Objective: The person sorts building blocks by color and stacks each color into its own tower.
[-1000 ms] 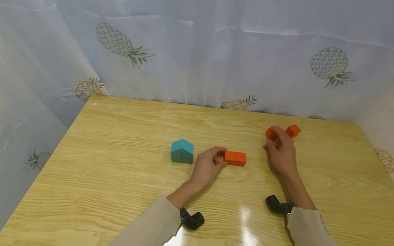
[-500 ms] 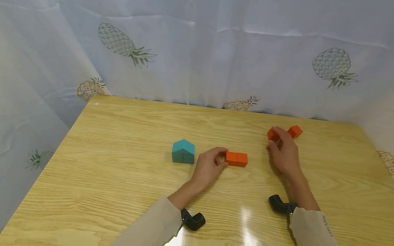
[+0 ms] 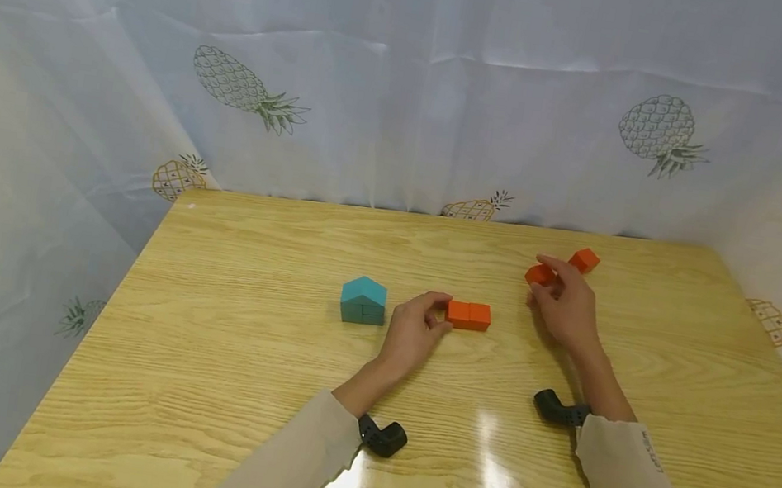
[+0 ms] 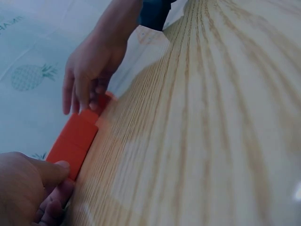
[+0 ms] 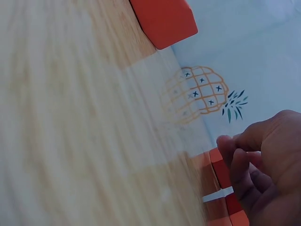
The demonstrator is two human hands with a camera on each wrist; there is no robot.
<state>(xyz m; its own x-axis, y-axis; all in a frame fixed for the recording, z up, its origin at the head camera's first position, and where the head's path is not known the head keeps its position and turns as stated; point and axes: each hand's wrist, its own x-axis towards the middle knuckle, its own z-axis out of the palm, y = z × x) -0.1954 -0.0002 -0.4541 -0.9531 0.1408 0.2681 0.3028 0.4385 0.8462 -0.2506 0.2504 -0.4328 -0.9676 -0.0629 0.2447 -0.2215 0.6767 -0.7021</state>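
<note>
In the head view, my left hand pinches the left end of a row of two orange blocks, thumb on the near side and index finger behind. The left wrist view shows its thumb against the row. Farther back on the right, my right hand holds a single orange block between thumb and index finger. Its fingers partly cover that block in the right wrist view. Another orange block lies just behind the right hand, partly hidden by it.
A teal house-shaped set of blocks stands left of my left hand. All of it sits on a wooden table. A pale curtain with pineapple prints hangs along the table's back and sides.
The block in my right hand has turned and come slightly toward me. My left hand and the two-block row stay in place.
</note>
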